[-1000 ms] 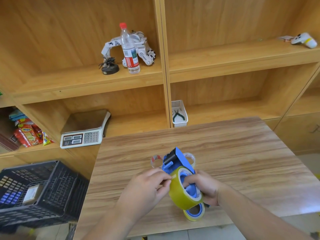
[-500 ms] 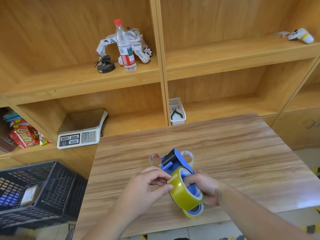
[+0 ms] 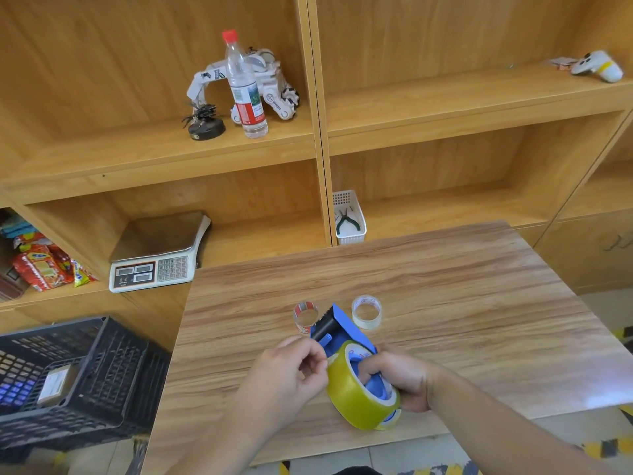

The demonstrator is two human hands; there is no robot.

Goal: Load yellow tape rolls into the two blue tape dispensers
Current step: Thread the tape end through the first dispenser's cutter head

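Note:
Over the wooden table's [image 3: 445, 303] front part I hold a blue tape dispenser [image 3: 346, 332] with a black roller at its far end. A yellow tape roll [image 3: 356, 395] sits on its hub. My right hand [image 3: 402, 377] grips the dispenser, with fingers reaching into the roll's centre. My left hand [image 3: 291, 375] pinches at the roll's upper left edge, seemingly on the tape's loose end. Beneath the roll, a sliver of a second yellow roll [image 3: 390, 419] with blue inside peeks out; the rest of it is hidden.
Two small clear tape rolls stand behind the dispenser, one with a red-printed core [image 3: 306, 315] and one plain [image 3: 366, 311]. A black crate [image 3: 78, 378] sits left of the table. The shelves behind hold a scale [image 3: 157, 255], a white basket with pliers [image 3: 349, 217] and a bottle [image 3: 245, 87].
My left fingers have closed into a tighter pinch at the roll's edge. The dispenser has sunk slightly towards me, so both small clear rolls show behind it.

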